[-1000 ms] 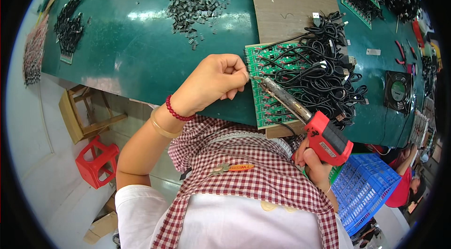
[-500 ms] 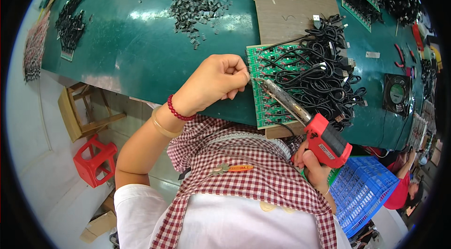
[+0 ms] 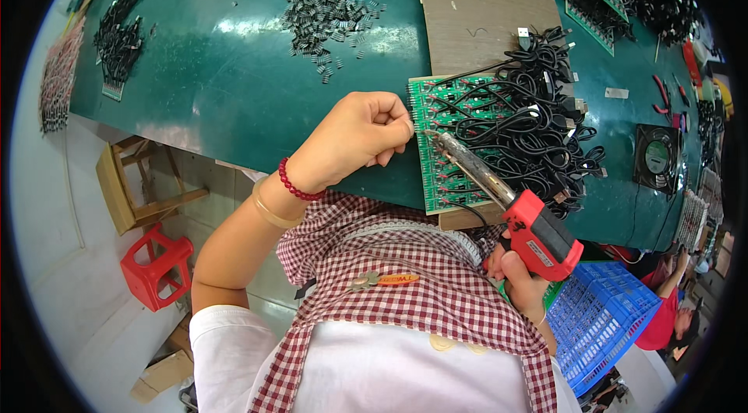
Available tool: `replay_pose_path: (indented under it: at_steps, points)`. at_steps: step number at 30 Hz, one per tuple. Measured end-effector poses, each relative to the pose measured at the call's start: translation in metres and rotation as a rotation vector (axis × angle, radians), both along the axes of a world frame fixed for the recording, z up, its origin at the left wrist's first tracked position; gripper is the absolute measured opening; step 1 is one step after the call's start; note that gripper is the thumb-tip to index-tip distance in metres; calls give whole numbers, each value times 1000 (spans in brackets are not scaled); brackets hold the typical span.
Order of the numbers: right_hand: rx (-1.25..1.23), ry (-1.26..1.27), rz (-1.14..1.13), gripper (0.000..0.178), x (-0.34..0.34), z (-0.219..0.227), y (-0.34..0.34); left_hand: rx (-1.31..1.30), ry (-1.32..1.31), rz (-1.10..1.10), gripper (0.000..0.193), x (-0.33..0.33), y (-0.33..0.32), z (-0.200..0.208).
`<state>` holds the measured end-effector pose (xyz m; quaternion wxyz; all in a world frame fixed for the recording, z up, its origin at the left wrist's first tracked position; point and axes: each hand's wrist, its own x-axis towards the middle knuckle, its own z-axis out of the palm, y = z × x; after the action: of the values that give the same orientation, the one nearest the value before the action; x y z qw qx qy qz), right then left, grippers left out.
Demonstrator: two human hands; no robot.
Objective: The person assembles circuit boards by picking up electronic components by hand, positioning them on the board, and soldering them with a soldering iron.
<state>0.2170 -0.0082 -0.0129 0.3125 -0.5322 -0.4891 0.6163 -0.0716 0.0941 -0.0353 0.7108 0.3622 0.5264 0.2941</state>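
Note:
My left hand [image 3: 365, 131] is closed in a pinch at the left edge of a green circuit board panel [image 3: 425, 171]. What its fingertips hold, if anything, is hidden. Small pin headers line that edge of the panel. My right hand [image 3: 520, 279] grips a red and black soldering gun [image 3: 538, 234] from below. The gun's metal barrel slants up to the left, and its tip is over the panel's left side, close to my left fingertips. Black USB cables [image 3: 538, 132] run from the panel and lie in a tangled heap over its right part.
A brown board [image 3: 491, 15] lies under the panel on the green table [image 3: 234, 86]. Beyond my left hand is a pile of small black pin headers [image 3: 327, 15]. A fan [image 3: 658, 154] sits at the right, a blue crate [image 3: 604, 319] below it. A red stool [image 3: 158, 266] stands left.
Almost nothing differs. Both hands and the soldering gun stay in place, and the whole picture shifts very slightly.

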Motion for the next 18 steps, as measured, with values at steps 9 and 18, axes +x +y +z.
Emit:
replay_pose_path:
  at_steps: [9, 18]
  points:
    - [49, -55, 103, 31, 8, -10, -2, 13, 5, 9, 10, -1, -1, -1]
    - [15, 231, -218, 35, -5, 17, 18, 269, 371, -129, 10, -17, 26, 20]
